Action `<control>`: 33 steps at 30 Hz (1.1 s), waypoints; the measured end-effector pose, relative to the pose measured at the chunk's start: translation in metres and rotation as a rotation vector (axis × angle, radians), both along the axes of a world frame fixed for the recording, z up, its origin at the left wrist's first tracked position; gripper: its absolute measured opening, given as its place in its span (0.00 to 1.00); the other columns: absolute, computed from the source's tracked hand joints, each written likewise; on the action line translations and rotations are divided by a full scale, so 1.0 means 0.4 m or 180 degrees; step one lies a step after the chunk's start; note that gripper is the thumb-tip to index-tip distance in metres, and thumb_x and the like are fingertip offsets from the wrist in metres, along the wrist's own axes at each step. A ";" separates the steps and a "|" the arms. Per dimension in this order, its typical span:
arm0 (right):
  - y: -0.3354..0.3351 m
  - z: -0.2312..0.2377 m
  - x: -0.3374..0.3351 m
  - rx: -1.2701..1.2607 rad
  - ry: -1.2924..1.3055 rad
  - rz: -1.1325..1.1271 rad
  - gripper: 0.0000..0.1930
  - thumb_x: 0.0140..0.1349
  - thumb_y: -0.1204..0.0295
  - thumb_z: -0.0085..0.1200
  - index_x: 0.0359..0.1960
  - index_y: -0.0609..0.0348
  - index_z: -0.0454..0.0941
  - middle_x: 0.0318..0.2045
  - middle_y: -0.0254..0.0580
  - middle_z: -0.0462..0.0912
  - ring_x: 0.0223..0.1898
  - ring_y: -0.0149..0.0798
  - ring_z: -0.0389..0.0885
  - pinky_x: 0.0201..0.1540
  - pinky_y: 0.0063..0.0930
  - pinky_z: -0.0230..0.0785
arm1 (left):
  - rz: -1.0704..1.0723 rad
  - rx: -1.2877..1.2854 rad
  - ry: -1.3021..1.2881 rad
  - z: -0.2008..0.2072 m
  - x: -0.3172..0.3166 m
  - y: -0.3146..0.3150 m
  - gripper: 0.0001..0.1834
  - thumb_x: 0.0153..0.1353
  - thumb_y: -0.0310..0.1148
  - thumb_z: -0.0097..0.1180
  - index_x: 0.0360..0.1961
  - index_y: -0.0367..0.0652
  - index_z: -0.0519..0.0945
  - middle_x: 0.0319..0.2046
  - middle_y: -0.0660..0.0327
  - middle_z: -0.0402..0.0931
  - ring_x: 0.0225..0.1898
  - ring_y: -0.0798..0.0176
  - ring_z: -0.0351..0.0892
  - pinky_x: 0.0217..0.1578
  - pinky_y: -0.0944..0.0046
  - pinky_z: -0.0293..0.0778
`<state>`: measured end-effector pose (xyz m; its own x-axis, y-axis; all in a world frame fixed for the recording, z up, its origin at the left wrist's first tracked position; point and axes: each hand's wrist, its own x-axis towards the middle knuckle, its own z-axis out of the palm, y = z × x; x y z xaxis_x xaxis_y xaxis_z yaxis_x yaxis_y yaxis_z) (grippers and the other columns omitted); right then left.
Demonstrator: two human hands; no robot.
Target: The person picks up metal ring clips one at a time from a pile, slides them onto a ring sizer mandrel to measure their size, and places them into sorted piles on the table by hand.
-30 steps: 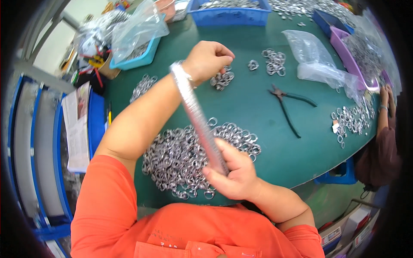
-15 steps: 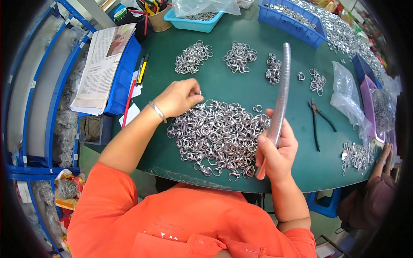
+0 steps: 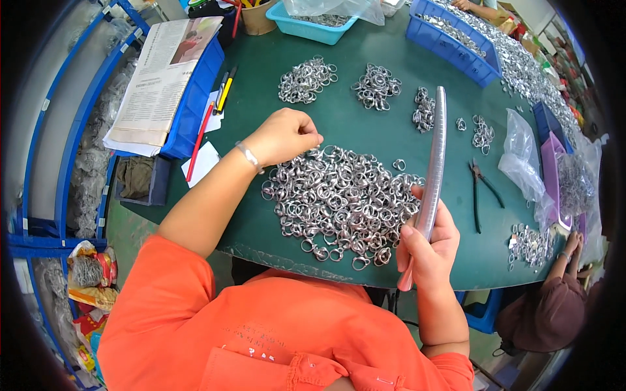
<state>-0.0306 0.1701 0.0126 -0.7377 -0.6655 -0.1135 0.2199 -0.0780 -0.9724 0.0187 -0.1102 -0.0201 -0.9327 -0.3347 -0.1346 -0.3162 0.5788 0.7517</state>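
The left hand (image 3: 285,138), pinched with contents unclear, is at the upper-left of the ring pile (image 3: 342,202); the right hand (image 3: 430,246) grips a metal rod (image 3: 435,156) at the pile's right.

The right hand (image 3: 432,244) grips a tapered metal rod (image 3: 434,163), tip pointing far, at the right of a large ring heap (image 3: 342,202). The left hand (image 3: 284,137) curls at the heap's far left edge; whether it pinches a ring is hard to tell. Smaller ring piles (image 3: 308,81) lie farther away, pliers (image 3: 476,173) to the rod's right.
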 end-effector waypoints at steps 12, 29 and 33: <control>-0.066 0.033 -0.014 -0.0214 0.0137 0.0081 0.24 0.54 0.82 0.47 0.55 0.71 0.60 0.17 0.31 0.71 0.09 0.21 0.65 0.11 0.13 0.56 | -0.0636 -0.0650 0.1016 0.006 0.028 0.104 0.08 0.47 0.24 0.61 0.30 0.39 0.78 0.27 0.58 0.71 0.27 0.60 0.73 0.29 0.65 0.70; 0.001 0.012 -0.016 0.0336 -0.0432 0.0019 0.24 0.53 0.83 0.47 0.54 0.67 0.62 0.17 0.30 0.70 0.10 0.21 0.65 0.11 0.14 0.56 | 0.0389 0.4083 0.0824 0.020 0.087 0.173 0.10 0.55 0.22 0.54 0.40 0.39 0.72 0.37 0.55 0.74 0.33 0.70 0.73 0.35 0.71 0.71; -0.009 0.020 0.004 0.0490 -0.0451 0.0169 0.24 0.53 0.82 0.48 0.54 0.66 0.62 0.18 0.30 0.72 0.11 0.21 0.65 0.12 0.13 0.57 | 0.0459 0.5087 0.0531 0.010 0.097 0.190 0.09 0.64 0.28 0.45 0.44 0.40 0.72 0.39 0.52 0.75 0.34 0.68 0.77 0.36 0.71 0.75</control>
